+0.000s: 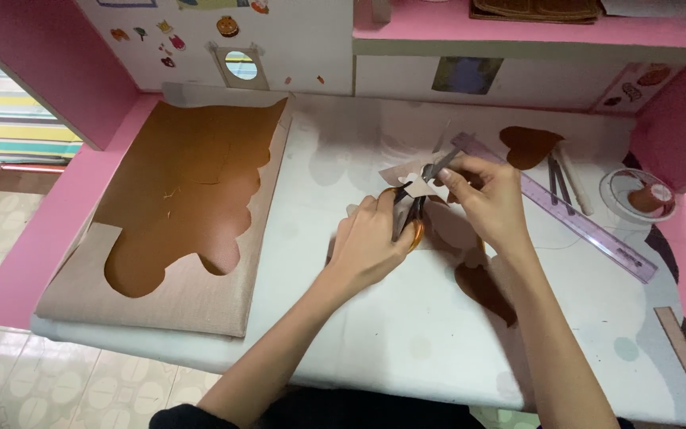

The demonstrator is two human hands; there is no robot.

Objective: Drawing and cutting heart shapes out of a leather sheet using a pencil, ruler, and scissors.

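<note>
Left hand (371, 246) gripping orange-handled scissors (413, 218), right hand (482, 195) pinching pale cutout (416, 185) — mid-desk

Small colourful stickers (170, 41) dot the white back panel (311, 40) at its upper left. A rectangular picture label (466, 75), grey-green and blue, sits on the same panel's right half, under the pink shelf (518, 33). More round brown stickers (645, 83) sit at the panel's far right end.

Bare forearms, bare hands (367, 242) (dark sleeve edges at elbows).
</note>
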